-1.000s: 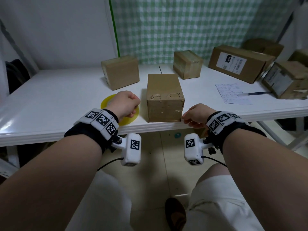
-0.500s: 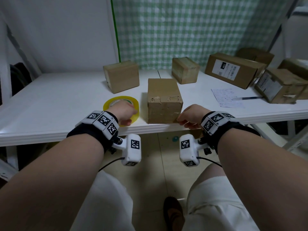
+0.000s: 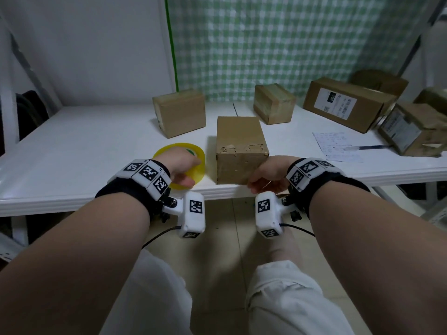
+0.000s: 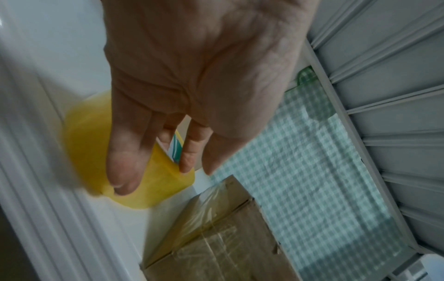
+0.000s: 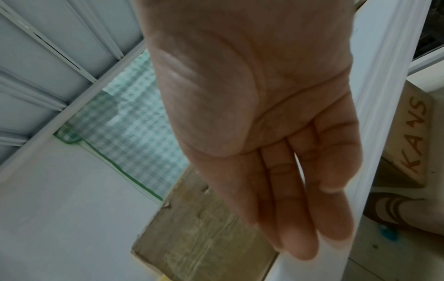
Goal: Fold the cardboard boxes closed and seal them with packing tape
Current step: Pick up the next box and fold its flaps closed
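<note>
A closed brown cardboard box [image 3: 242,151] stands near the white table's front edge [image 3: 72,201], with clear tape across its front face [image 4: 216,237] [image 5: 204,237]. Left of it lies a yellow packing tape roll [image 3: 179,151] [image 4: 84,142], flat on the table. My left hand [image 3: 183,170] [image 4: 153,176] holds the roll's near rim, with the thumb on the outer face and the fingers in the core. My right hand [image 3: 263,180] [image 5: 300,237] is at the box's front right bottom corner, fingers fairly straight and together, holding nothing.
Behind stand two small taped boxes [image 3: 180,112] [image 3: 274,102]. At the right are a long labelled box [image 3: 346,102] and another box [image 3: 411,129]. A sheet of paper [image 3: 336,146] with a pen [image 3: 367,148] lies right of the centre box. A green checked curtain hangs behind.
My left hand has slid back from the top of the tape roll to its near rim, uncovering the far half. The right hand stays at the box's front corner.
</note>
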`<state>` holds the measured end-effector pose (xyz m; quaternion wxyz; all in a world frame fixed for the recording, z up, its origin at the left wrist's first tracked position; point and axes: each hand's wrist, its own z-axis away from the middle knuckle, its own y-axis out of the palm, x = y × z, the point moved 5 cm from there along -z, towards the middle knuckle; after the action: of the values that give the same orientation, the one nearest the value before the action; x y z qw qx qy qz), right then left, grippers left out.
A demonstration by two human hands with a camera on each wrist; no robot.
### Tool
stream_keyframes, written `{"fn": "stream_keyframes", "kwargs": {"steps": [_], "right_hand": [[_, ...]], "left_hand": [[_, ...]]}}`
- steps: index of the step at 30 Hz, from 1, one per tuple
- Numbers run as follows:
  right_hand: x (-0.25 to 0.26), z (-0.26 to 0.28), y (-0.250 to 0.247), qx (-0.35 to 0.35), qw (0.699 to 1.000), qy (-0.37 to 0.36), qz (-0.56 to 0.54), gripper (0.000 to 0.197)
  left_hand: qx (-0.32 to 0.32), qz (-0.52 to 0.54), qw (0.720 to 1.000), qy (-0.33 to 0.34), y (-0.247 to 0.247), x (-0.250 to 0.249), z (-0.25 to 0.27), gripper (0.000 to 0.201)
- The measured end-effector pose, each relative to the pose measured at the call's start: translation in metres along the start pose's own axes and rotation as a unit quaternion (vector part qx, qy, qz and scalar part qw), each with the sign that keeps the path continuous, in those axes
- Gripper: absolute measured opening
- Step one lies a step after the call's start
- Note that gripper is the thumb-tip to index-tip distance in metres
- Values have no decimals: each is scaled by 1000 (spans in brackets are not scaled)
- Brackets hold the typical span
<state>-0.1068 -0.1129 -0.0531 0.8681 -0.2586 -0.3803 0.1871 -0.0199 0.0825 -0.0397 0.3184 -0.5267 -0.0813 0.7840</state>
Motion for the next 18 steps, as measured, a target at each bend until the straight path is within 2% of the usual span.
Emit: {"fn": "stream_keyframes", "kwargs": {"steps": [3, 7, 9, 10, 11, 15, 17, 18], "right_hand": [[3, 3, -1, 11, 1000, -2, -2, 21], [1, 9, -2, -17, 1000, -10, 17, 21], [-2, 10, 3, -14, 1000, -13, 16, 22], [-3, 11, 6, -10, 1000, -16, 20, 22], [-4, 12, 9, -9, 1000, -18, 19, 21], [-12, 12, 17, -13, 1000, -14, 11, 16], [-20, 6, 20, -13, 1000, -7, 28, 13], [-25, 1, 22, -13, 999, -3, 29, 13]], "left_hand": [[-5, 19, 1000, -5, -2, 2, -2, 45], [-7, 26, 999, 21, 2, 6, 0, 44], [-13, 32, 999, 38, 4, 9, 2, 33], [-20, 37, 998, 47, 6, 10, 3, 21], [-30, 44, 997, 63, 7, 11, 5, 6], [-105, 40, 979, 171, 10, 7, 14, 18], [-78, 15, 972, 223, 19, 0, 21, 21], [-26, -1, 974, 227, 28, -1, 22, 18]]}}
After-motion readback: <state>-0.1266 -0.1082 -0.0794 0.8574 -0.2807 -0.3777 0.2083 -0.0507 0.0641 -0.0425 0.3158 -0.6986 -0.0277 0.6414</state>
